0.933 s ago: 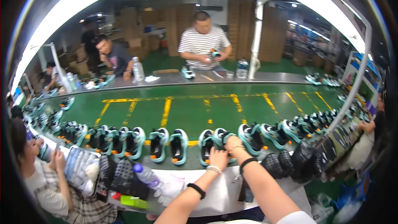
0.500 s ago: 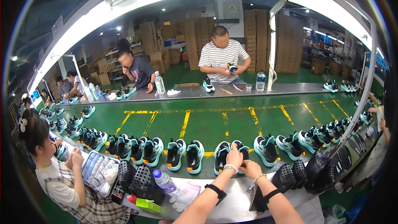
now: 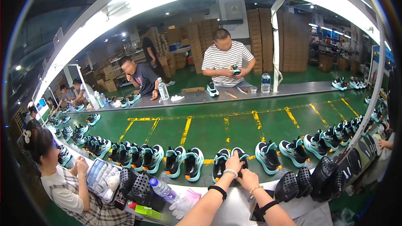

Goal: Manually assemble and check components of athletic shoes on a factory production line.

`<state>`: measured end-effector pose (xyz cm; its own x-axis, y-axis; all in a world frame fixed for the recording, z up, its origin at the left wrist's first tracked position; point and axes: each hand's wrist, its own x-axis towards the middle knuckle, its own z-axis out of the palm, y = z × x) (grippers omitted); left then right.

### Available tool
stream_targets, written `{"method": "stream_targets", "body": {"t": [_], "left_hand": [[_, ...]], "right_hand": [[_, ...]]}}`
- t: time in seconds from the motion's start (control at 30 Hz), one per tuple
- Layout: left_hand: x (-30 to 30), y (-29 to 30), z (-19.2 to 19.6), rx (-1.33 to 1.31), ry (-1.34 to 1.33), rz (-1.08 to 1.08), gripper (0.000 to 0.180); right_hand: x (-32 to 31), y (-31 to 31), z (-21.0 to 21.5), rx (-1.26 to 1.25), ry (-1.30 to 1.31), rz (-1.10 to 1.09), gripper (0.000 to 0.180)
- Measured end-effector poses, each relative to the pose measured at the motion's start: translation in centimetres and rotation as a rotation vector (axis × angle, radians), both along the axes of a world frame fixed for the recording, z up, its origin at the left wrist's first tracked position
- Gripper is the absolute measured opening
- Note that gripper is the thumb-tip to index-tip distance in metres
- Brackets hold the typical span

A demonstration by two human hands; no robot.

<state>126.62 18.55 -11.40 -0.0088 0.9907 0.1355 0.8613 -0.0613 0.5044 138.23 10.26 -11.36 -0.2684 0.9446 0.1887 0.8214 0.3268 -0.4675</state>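
Observation:
A black-and-teal sneaker [image 3: 243,157] stands at the near edge of the green belt, half covered by my hands. My left hand [image 3: 234,163] reaches over its opening, fingers closed at the tongue and laces. At the heel, my right hand [image 3: 248,179] has its fingers curled against the shoe; their tips are mostly hidden. Its mate [image 3: 220,163] is just left of my left hand, toe pointing away. Another pair, a left sneaker [image 3: 174,160] and a right sneaker [image 3: 194,163], stands farther left. To the right is one more sneaker [image 3: 268,157].
The green belt [image 3: 209,125] has yellow markings and rows of sneakers. On my metal bench are a purple-capped bottle [image 3: 163,189], white-and-pink gloves [image 3: 184,204], a green box [image 3: 147,211] and black clogs [image 3: 287,186]. A co-worker [image 3: 71,175] sits left; another [image 3: 228,58] handles a shoe opposite.
My view has shifted slightly. The left hand has drawn back a little over the sneaker, and the right hand has come lower at its heel. A dark-clothed person now shows in the background.

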Motion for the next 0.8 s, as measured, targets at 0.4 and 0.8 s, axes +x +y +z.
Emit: {"method": "stream_targets", "body": {"t": [0.4,0.8], "left_hand": [[-0.9,0.0,-2.0,0.0,-0.121,0.052,0.076],[-0.6,0.2,-2.6,-0.091,-0.175,0.092,0.09]], "right_hand": [[0.2,-0.3,0.1,-0.047,0.016,0.025,0.033],[0.3,0.1,-0.3,-0.072,-0.001,0.039,0.036]]}}
